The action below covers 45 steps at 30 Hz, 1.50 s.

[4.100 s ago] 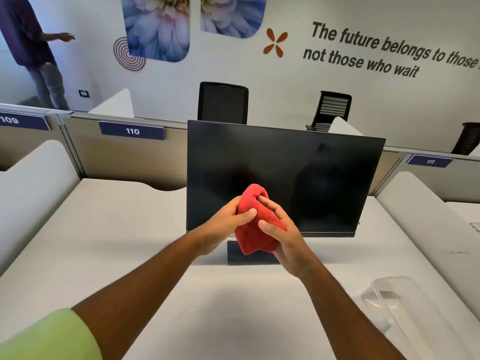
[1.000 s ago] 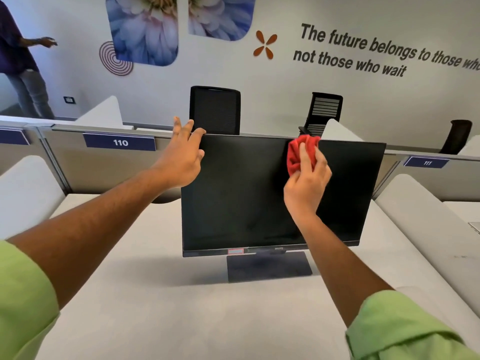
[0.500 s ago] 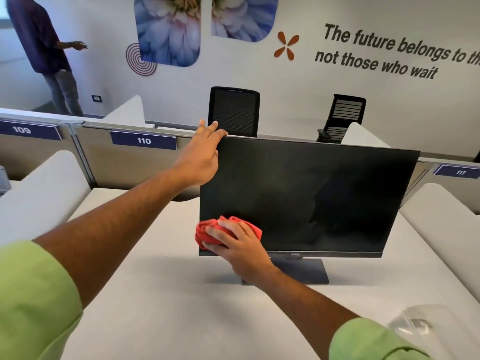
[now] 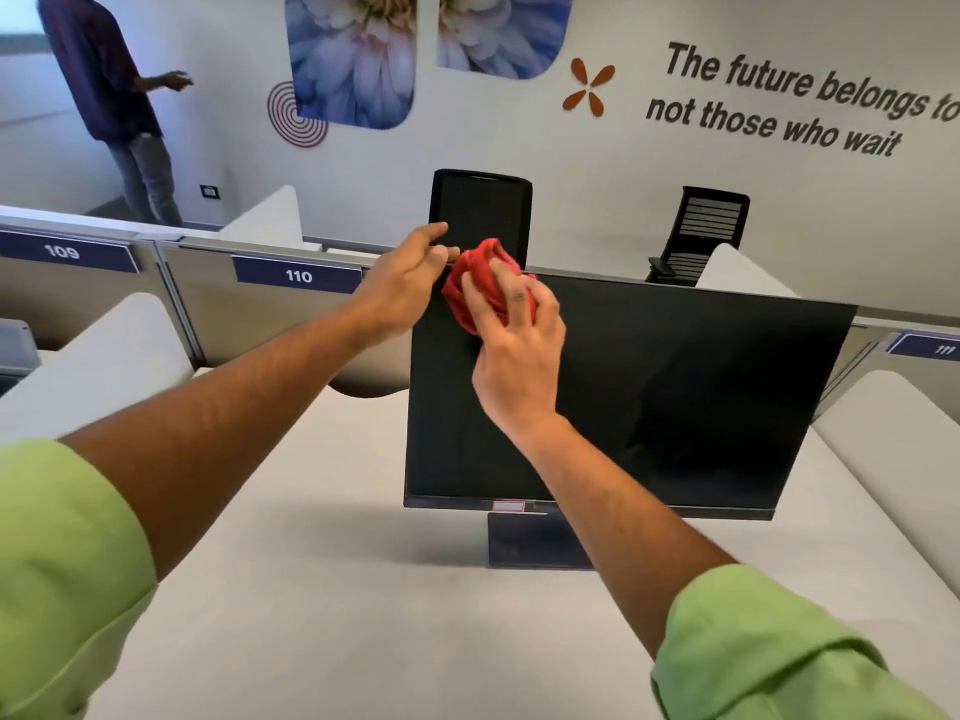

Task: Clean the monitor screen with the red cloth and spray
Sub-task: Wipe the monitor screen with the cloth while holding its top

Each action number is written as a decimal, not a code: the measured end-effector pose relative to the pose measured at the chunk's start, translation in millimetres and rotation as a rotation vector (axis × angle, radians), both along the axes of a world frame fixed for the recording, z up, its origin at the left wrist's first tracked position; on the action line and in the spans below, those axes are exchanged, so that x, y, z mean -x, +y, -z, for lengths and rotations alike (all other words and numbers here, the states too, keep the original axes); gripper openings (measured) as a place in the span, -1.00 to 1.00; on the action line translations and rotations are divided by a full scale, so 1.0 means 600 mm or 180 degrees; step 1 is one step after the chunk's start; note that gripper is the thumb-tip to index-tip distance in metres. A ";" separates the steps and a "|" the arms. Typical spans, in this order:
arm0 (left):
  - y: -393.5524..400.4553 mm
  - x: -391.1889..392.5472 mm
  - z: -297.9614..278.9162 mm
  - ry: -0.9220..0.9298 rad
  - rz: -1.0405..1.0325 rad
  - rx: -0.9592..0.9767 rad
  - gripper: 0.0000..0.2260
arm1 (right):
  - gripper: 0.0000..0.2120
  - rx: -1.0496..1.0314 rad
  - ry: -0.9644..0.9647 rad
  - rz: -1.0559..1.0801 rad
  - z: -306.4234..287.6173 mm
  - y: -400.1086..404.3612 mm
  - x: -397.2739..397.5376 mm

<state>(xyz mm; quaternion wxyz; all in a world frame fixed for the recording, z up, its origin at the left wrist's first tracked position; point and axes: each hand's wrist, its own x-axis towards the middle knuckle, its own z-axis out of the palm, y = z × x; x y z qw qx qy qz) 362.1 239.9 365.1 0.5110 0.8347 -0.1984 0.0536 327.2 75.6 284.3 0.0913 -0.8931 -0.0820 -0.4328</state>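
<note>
The black monitor (image 4: 675,387) stands on a white desk (image 4: 322,589), screen dark and facing me. My right hand (image 4: 514,356) grips the bunched red cloth (image 4: 480,283) and presses it against the screen's upper left area, close to the top edge. My left hand (image 4: 405,288) rests on the monitor's top left corner with fairly straight fingers reaching over and behind it, right beside the cloth. No spray bottle is in view.
A low partition (image 4: 208,298) labelled 109, 110 and 111 runs behind the desk. White side dividers (image 4: 893,428) flank it left and right. Two black chairs (image 4: 483,215) stand beyond the partition. A person (image 4: 119,96) stands far left by the wall.
My right hand has carried the cloth from the screen's lower left corner up to the upper left, beside my left hand. The left hand has stayed on the top left corner.
</note>
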 end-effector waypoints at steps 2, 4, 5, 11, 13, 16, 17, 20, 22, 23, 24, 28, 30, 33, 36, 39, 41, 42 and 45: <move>0.004 -0.002 -0.006 0.0113 -0.0024 0.0098 -0.56 | -0.41 0.0323 0.0107 -0.0248 0.028 0.023 0.006; 0.008 -0.001 -0.005 0.0093 -0.0019 -0.0057 -0.49 | -0.42 0.0632 0.0280 -0.0536 0.067 0.040 0.014; 0.010 -0.001 -0.005 0.0115 -0.0023 -0.0055 -0.46 | -0.43 0.0754 0.0356 -0.0646 0.091 0.046 0.021; 0.025 -0.014 -0.007 0.0529 0.0161 0.0246 -0.48 | -0.57 0.1998 0.0714 -0.1404 0.234 0.002 0.082; 0.025 -0.014 -0.015 0.0614 0.0332 0.0308 -0.60 | -0.52 0.2154 0.0755 -0.1454 0.223 -0.014 0.078; 0.022 -0.014 -0.023 0.0703 0.0404 0.0317 -0.51 | -0.48 0.1692 0.0442 -0.1107 0.158 -0.010 0.051; 0.022 -0.016 -0.026 0.0737 0.0397 0.0282 -0.45 | -0.47 0.1481 0.0337 -0.0943 0.130 -0.007 0.038; 0.028 -0.021 -0.028 0.0801 0.0435 0.0164 -0.39 | -0.33 0.0941 0.0116 -0.0534 0.046 -0.001 0.000; 0.029 -0.023 -0.028 0.0857 0.0399 0.0218 -0.36 | -0.30 0.0651 0.0003 -0.0346 0.009 0.004 -0.018; 0.028 -0.024 -0.028 0.0857 0.0375 0.0227 -0.34 | -0.29 0.0533 -0.0025 -0.0282 0.001 0.008 -0.023; 0.028 -0.025 -0.028 0.0839 0.0357 0.0213 -0.33 | -0.28 0.0440 -0.0030 -0.0246 0.001 0.013 -0.025; 0.037 -0.028 -0.023 0.0853 0.0418 0.0232 -0.36 | -0.34 0.0641 0.0068 -0.0391 0.059 0.024 -0.004; 0.041 -0.026 -0.020 0.0857 0.0436 0.0259 -0.42 | -0.41 0.0946 0.0212 -0.0552 0.107 0.020 0.016; 0.036 -0.023 -0.017 0.0814 0.0400 0.0297 -0.45 | -0.47 0.1323 0.0354 -0.0758 0.190 0.010 0.058; 0.030 -0.020 -0.017 0.0702 0.0411 0.0213 -0.48 | -0.43 0.1572 0.0643 -0.1106 0.275 -0.008 0.105; 0.031 -0.011 -0.015 0.0552 0.0373 0.0055 -0.63 | -0.30 0.1651 0.1051 -0.1139 0.314 -0.015 0.138; 0.031 -0.006 -0.008 0.0386 0.0303 -0.0054 -0.68 | -0.28 0.1719 0.1002 -0.1220 0.305 -0.017 0.135; 0.029 -0.006 -0.004 0.0307 0.0278 -0.0085 -0.69 | -0.33 0.1798 0.0889 -0.1295 0.293 -0.022 0.129; 0.020 -0.006 -0.004 0.0072 0.0235 -0.0202 -0.62 | -0.59 0.1835 0.0334 -0.1186 0.223 -0.048 0.094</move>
